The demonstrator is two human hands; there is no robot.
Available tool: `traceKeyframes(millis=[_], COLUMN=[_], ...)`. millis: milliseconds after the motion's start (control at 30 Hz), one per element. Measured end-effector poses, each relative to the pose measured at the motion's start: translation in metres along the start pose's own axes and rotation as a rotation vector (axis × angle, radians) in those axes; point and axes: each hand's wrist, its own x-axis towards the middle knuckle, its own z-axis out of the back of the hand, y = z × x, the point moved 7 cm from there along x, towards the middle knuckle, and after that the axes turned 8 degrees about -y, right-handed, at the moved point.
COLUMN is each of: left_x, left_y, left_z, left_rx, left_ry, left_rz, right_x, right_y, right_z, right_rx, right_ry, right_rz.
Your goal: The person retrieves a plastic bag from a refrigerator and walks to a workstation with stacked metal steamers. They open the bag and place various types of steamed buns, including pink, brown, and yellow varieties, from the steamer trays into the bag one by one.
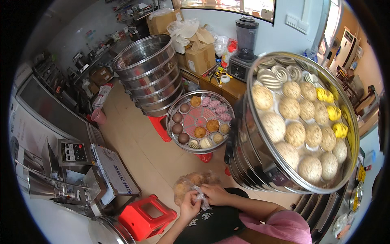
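Both of my hands are at the gathered neck of a clear plastic bag (201,196), close to my apron. My left hand (191,203) pinches one side of the twisted plastic. On the other side my right hand (214,195) grips it with bent fingers. Brownish-yellow buns (182,189) fill the bag below and beyond my hands; their exact kind is blurred by the plastic. Ahead lies a round perforated steamer tray (199,117) with brown, purple-pink, orange-brown and pale buns. To the right, a tall steamer stack (256,152) carries speckled round buns (289,108), yellow buns (334,113) and swirled buns (269,78).
Stacked empty steamer tiers (147,73) stand on a red stool at back left. A red plastic stool (146,218) is near my left side, by a metal machine (74,151). A blender (245,45), tape roll (225,78) and cardboard boxes (201,58) sit on the wooden counter.
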Motion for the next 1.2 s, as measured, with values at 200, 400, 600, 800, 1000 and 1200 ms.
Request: traceKeyframes(millis=[200, 400, 600, 800, 1000, 1200], left_x=[0.068, 0.14, 0.224, 0.291, 0.316, 0.325], left_y=[0.026, 0.046, 0.057, 0.034, 0.053, 0.067], left_z=[0.032, 0.038, 0.053, 0.076, 0.091, 0.088], left_rx=[0.084, 0.044, -0.071, -0.197, -0.222, -0.245], left_ry=[0.019, 0.172, 0.477, 0.542, 0.745, 0.828], left_rz=[0.004, 0.053, -0.071, -0.277, -0.138, -0.1], right_x=[0.061, 0.115, 0.169, 0.206, 0.222, 0.233], right_y=[-0.023, -0.028, -0.023, -0.027, -0.036, -0.026], right_z=[-0.008, 0.008, -0.001, -0.018, -0.046, -0.049], right_rx=[-0.128, -0.15, -0.137, 0.025, 0.661, 0.564], right_ry=[-0.066, -0.052, -0.222, -0.793, -0.885, -0.95], right_rz=[-0.097, -0.137, -0.278, -0.29, -0.589, -0.535])
